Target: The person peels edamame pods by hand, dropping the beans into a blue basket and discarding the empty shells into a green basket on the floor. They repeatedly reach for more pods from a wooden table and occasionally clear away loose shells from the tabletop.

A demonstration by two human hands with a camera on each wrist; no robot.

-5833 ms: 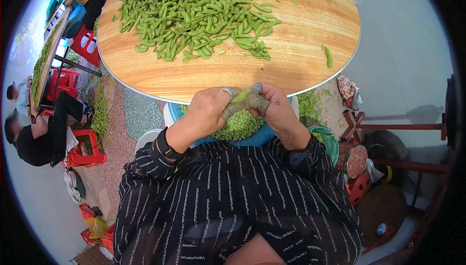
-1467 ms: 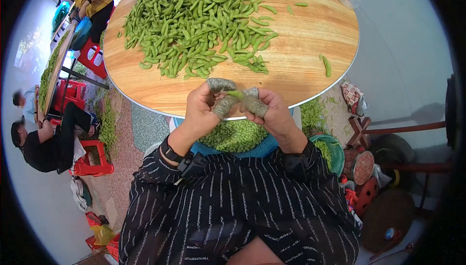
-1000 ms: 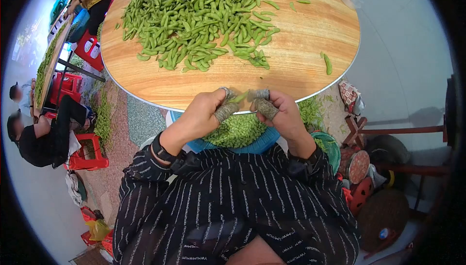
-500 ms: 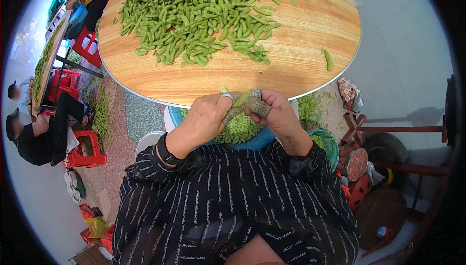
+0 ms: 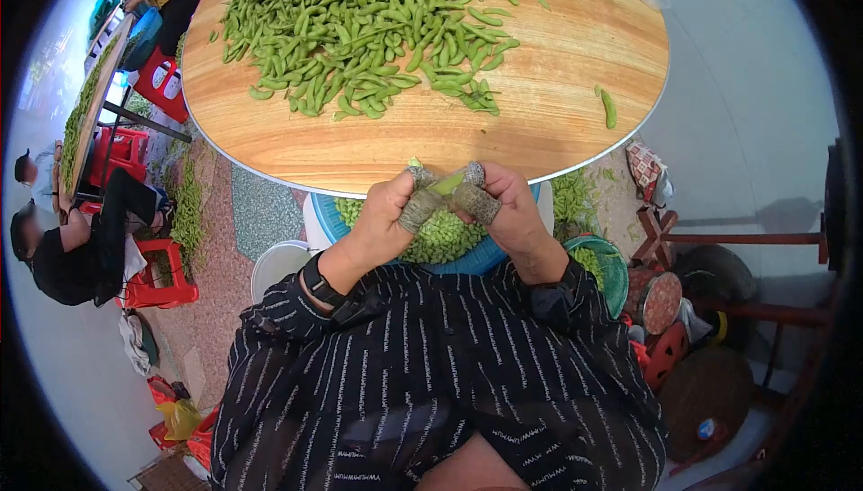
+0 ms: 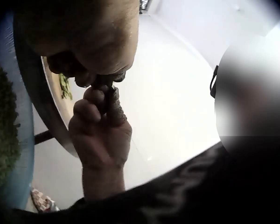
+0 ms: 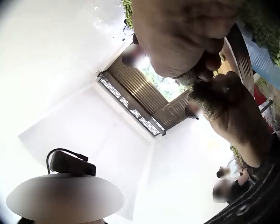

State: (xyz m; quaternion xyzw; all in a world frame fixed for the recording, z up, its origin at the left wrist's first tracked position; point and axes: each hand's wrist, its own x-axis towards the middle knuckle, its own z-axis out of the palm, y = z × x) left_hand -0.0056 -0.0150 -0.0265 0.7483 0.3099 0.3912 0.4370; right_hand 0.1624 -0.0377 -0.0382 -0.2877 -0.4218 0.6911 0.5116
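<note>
In the head view a green pod (image 5: 445, 184) lies between the two hands over a blue basin (image 5: 342, 227) of shelled beans (image 5: 440, 237). The left hand (image 5: 385, 212) pinches its left end, and the right hand (image 5: 511, 205) pinches the other end. Grey wraps cover thumbs and forefingers of both. A pale green bit (image 5: 414, 163) shows at the left forefinger. Beyond the hands, a large heap of pods (image 5: 351, 23) covers part of the round wooden table (image 5: 557, 86). Both wrist views show the hands meeting fingertip to fingertip, too dark to make out the pod.
A white bucket (image 5: 277, 268) stands left of the basin, a green basket (image 5: 609, 277) of pods to its right. A wooden frame (image 5: 746, 238) and a red patterned drum (image 5: 661, 300) are at right. People sit at another table (image 5: 94, 113) at left, near red stools (image 5: 160, 275).
Since half a second ago, the left hand has turned slightly and its wrapped thumb shows more. The pod between the hands has tilted flatter. Over the earlier frames the hands stayed together above the basin.
</note>
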